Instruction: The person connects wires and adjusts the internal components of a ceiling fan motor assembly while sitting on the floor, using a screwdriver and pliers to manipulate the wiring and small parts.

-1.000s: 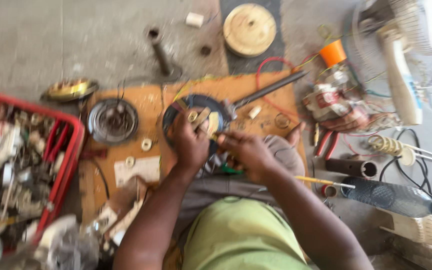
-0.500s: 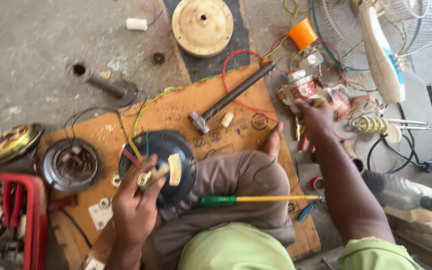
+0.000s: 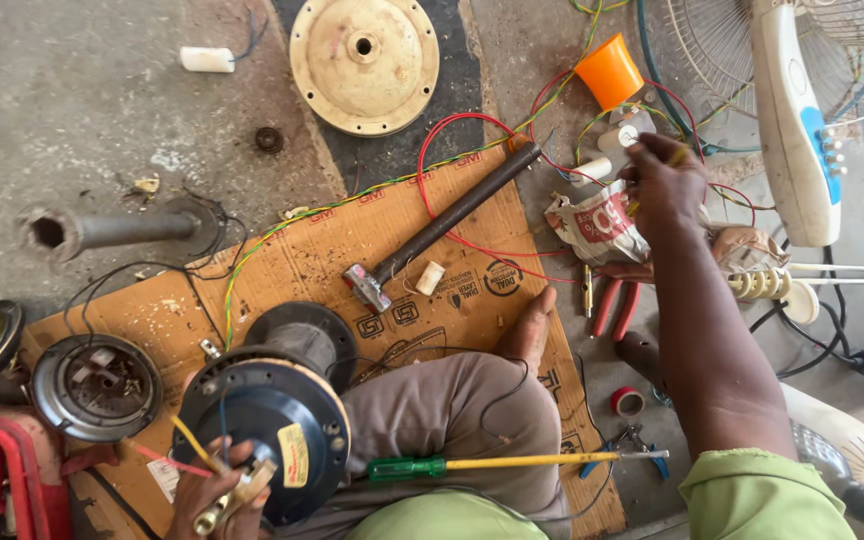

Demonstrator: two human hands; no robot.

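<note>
Motor: dark blue round fan motor (image 3: 262,435) with a yellow label, resting on the person's knee, flat face upward, shaft axis roughly vertical.
Left hand (image 3: 217,495): at the motor's lower edge, fingers closed on a small brass part (image 3: 224,503) and yellow wire.
Right hand (image 3: 664,180): well away from the motor, fingers pinching thin wires (image 3: 642,130) near the orange cup (image 3: 609,71).
Screwdriver (image 3: 502,463): green-handled, just right of the motor, lying across the lap, tip pointing right.

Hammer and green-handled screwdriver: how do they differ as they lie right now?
The hammer lies on the cardboard sheet, running diagonally, with a dark handle and a metal head at its lower end. The screwdriver rests across the person's bent leg, nearly level, with a green handle and yellow shaft. The hammer looks thicker; the screwdriver is slimmer. Neither hand touches them: the left hand is at the motor, the right hand among wires.
</note>
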